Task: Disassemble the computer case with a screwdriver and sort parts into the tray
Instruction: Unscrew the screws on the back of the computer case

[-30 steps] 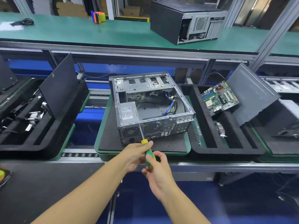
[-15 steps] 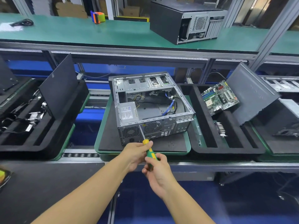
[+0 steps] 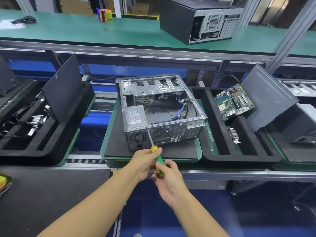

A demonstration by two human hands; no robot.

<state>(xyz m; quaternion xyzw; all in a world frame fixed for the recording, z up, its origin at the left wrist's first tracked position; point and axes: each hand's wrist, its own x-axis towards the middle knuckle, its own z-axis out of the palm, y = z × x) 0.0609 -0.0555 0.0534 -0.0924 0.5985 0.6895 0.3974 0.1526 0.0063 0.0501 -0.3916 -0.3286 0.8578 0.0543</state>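
Note:
An open grey computer case [image 3: 160, 110] lies on a green pallet [image 3: 109, 156], its rear panel facing me, with the power supply and blue cables inside. A screwdriver with a yellow and green handle [image 3: 158, 159] points up at the rear panel; its tip touches the top edge beside the fan grille. My left hand [image 3: 145, 161] pinches the handle's yellow front end. My right hand [image 3: 168, 180] wraps the green back end. To the right stands a black foam tray [image 3: 210, 134] holding a green motherboard [image 3: 233, 101] and a small card [image 3: 234, 135].
A grey side panel [image 3: 268, 100] leans on the right tray. At the left, another black foam tray [image 3: 51, 139] holds cables and a dark panel. A second computer case [image 3: 198, 19] and an orange tape dispenser [image 3: 104, 14] sit on the upper green shelf.
My right hand has shifted its fingers around the handle, turning it a little. The screwdriver tip stays at the same spot on the rear panel. The case has not moved.

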